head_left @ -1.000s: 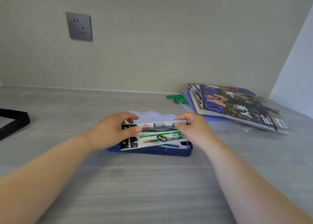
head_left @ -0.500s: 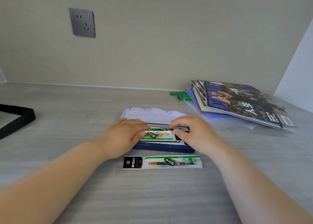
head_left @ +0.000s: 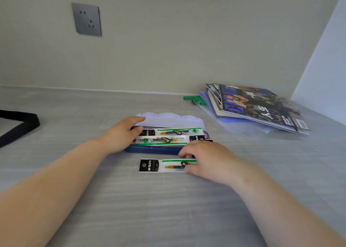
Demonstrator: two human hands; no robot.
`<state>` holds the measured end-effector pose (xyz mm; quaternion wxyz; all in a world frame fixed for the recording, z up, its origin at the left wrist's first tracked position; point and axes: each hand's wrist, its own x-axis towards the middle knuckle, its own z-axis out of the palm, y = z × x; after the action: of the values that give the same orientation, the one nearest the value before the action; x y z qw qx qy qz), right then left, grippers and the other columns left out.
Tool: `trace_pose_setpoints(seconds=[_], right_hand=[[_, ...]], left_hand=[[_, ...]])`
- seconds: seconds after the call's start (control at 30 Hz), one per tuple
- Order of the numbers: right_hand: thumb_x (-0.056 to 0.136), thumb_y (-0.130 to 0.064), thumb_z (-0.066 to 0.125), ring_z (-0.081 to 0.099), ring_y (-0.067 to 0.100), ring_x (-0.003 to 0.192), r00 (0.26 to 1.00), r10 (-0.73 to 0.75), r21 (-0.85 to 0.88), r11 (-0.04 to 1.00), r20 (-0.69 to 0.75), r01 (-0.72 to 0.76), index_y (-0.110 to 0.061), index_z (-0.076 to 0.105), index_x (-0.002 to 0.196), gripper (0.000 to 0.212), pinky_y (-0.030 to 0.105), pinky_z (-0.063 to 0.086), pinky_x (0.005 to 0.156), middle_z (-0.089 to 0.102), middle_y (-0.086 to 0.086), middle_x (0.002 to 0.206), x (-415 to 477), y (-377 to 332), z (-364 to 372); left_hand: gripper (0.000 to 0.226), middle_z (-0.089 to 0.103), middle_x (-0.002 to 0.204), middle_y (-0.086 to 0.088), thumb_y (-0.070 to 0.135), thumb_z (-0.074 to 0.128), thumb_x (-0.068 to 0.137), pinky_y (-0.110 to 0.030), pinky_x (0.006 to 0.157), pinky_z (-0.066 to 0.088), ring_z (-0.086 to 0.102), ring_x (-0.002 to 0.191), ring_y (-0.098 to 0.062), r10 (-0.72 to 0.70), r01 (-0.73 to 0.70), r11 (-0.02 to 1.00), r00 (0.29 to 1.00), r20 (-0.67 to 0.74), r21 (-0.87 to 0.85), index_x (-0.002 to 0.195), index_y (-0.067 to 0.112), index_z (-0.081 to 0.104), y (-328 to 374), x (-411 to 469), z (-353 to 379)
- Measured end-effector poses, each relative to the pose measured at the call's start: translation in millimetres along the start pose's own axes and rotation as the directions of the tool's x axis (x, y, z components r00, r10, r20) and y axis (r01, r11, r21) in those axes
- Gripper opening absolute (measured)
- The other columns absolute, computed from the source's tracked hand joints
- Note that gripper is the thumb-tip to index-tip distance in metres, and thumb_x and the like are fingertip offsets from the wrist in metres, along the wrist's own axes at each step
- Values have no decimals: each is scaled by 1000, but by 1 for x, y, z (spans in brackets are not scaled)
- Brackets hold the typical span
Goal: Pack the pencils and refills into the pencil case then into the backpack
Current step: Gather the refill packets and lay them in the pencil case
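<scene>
- Loose refill packet (head_left: 164, 165) lies flat on the table (head_left: 168, 209), just in front of the case; right hand (head_left: 206, 160) covers its right end, fingers curled onto it, apparently starting a pickup. Firm grip: cannot tell.
- Pencil case (head_left: 153, 149) open, lid (head_left: 168, 118) folded back; two refill packets (head_left: 168, 136) lie side by side inside.
- Left hand (head_left: 125, 134) rests open-fingered on the case's left end, likely steadying it.
- Magazines (head_left: 262, 108) stacked far right; backpack itself not identifiable.
</scene>
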<state>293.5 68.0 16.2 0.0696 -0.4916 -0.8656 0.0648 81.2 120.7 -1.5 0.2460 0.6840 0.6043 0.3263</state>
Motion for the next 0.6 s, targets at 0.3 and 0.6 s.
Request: trace_pose_setpoints(seconds=[0.3, 0.6], right_hand=[[82, -13, 55, 48, -6, 56, 994, 77, 204, 977, -82, -59, -12, 68, 93, 17, 6, 34, 50, 59, -9, 71, 12, 14, -25], [85, -16, 50, 54, 19, 98, 987, 133, 207, 972, -89, -112, -20, 66, 100, 23, 31, 40, 90, 65, 1, 109, 80, 2, -14]], left_hand=[[44, 43, 140, -12, 2, 36, 95, -16, 80, 42, 46, 98, -14, -12, 25, 985, 997, 75, -168, 137, 13, 35, -7, 3, -2], [36, 50, 138, -8, 11, 36, 95, -20, 101, 27, 43, 129, -23, 233, -205, 970, 933, -273, 130, 128, 12, 50, -5, 2, -10]])
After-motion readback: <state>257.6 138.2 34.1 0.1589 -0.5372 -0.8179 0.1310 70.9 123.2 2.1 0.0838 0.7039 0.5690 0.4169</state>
